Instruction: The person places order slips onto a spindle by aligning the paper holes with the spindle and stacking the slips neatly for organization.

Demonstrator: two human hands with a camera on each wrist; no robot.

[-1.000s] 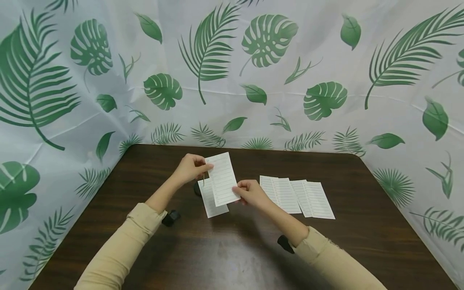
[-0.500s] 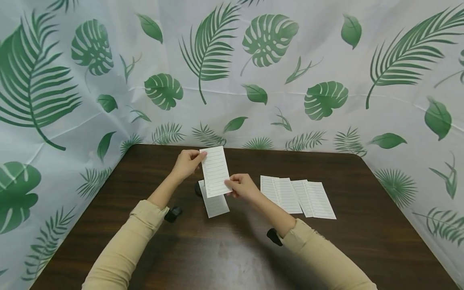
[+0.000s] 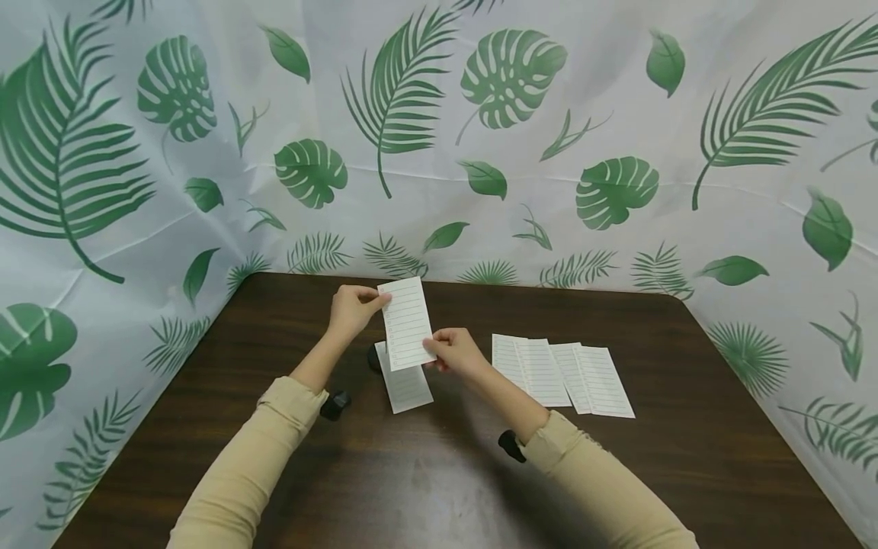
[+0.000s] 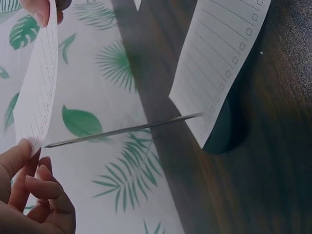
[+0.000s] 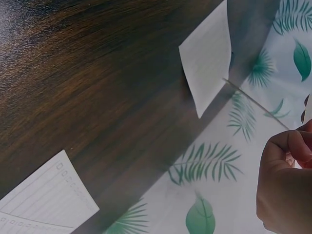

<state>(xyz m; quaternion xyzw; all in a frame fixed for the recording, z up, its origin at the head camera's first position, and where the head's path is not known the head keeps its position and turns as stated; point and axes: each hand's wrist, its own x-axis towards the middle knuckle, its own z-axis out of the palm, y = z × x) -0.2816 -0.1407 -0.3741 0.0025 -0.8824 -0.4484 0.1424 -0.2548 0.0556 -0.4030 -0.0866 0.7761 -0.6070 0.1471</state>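
Observation:
Both hands hold up one white lined checklist sheet [image 3: 406, 324]. My left hand [image 3: 350, 311] pinches its upper left corner, and my right hand [image 3: 458, 351] grips its lower right edge. Below it, a second checklist sheet [image 3: 411, 393] is pierced low on the thin metal rod of a bill spike [image 4: 122, 130]. That spike's round dark base [image 4: 223, 129] shows partly from under the pierced sheet. In the left wrist view the spike's pointed tip is right at the held sheet's end, close to the left fingertips.
Several more checklist sheets [image 3: 562, 374] lie overlapping on the dark wooden table [image 3: 425, 488], to the right of the spike. A white curtain with green leaves [image 3: 439, 206] stands behind the table's far edge and along both sides.
Both hands have carried the held sheet left and slightly up, over the spike, and the sheet has turned more upright. In the last half second they have hardly moved.

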